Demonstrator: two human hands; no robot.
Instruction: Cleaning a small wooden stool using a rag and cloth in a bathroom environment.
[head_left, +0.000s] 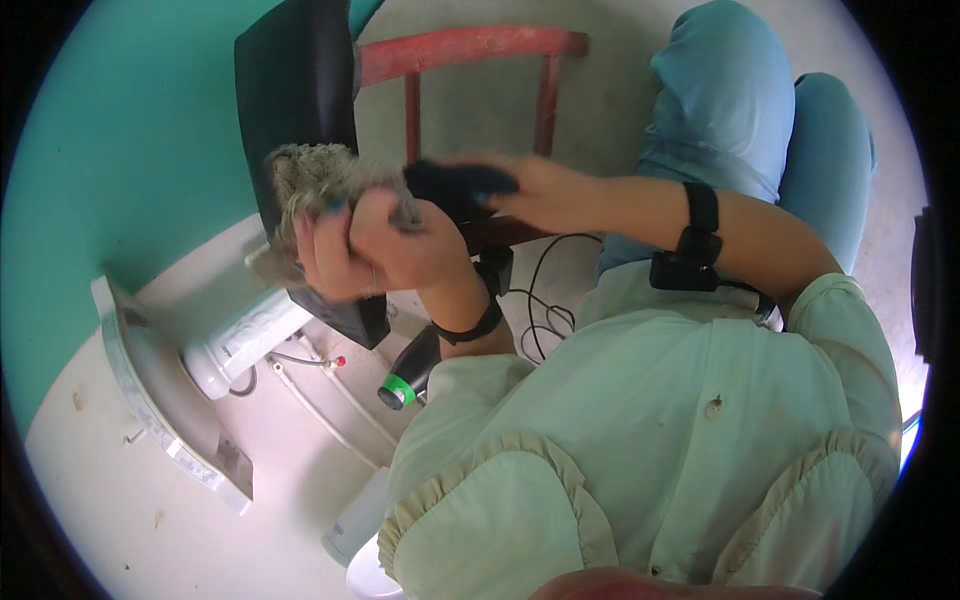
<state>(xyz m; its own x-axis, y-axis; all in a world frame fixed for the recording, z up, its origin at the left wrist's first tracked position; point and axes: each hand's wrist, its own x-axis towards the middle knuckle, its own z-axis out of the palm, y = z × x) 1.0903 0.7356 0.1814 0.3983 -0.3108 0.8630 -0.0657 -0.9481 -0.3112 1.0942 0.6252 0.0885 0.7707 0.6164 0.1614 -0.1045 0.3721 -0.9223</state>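
Observation:
My left hand (390, 240) is closed around a shaggy grey-brown thing (319, 180), blurred, whose exact kind I cannot tell. The shaggy thing lies in front of a tall black panel (296, 82). To the right of it, my right hand (544, 191) grips a dark, soft-looking thing (457, 187), also blurred. Its near end comes close to the left wrist; whether the two touch is not clear. Both forearms wear black straps with small black boxes.
Beside the black panel is a red wooden chair frame (472, 45). A white washbasin (172, 405) on the wall, white pipes (330, 420) and a black cylindrical thing with a green band (397, 390) are at lower left. A black cable (532, 300) lies behind the arms.

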